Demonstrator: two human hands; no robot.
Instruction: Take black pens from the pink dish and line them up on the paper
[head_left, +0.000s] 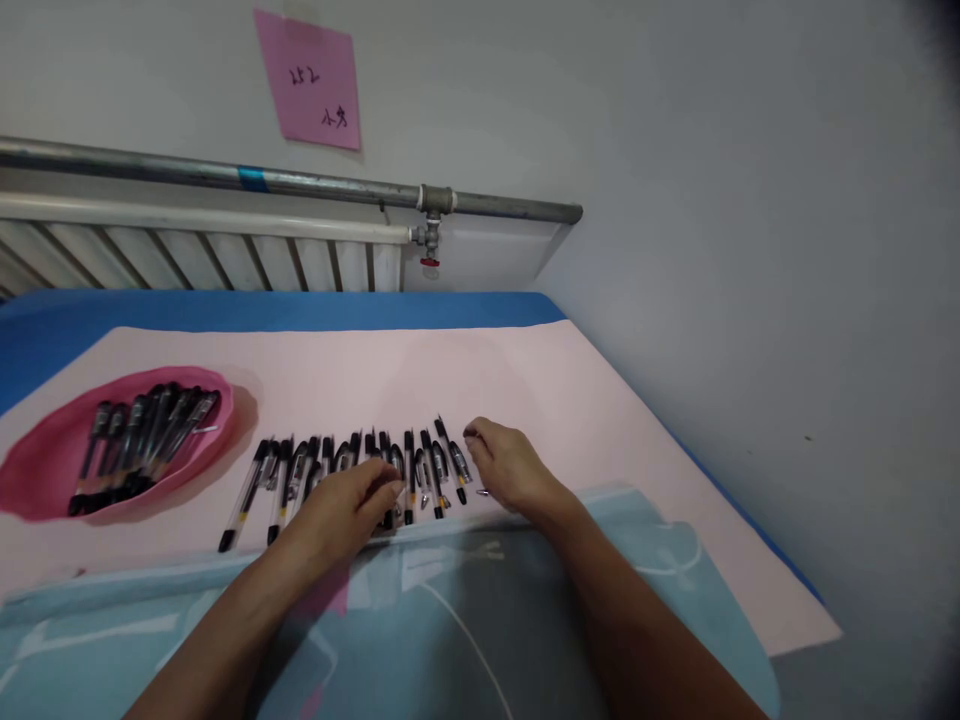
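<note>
A row of black gel pens point(409, 475) lies across the pink table cover, with clear barrels and yellow bands. Loose black pen caps point(439, 460) with clips and small silver tips point(424, 500) lie among them. My left hand point(349, 505) is over the middle of the row, thumb and fingers drawn together; whatever is between them is hidden. At the right end of the row, my right hand point(510, 465) rests with curled fingers, close to the last pen point(450, 460). Its grip is hidden too. A small silver tip point(483, 491) lies beside it.
A pink bowl point(225, 400) with several black pens stands at the left. Light blue patterned cloth point(465, 600) covers the near edge of the pink cover point(360, 370). Behind the table are a white radiator point(225, 262) and a metal pipe point(330, 185); a wall borders the right.
</note>
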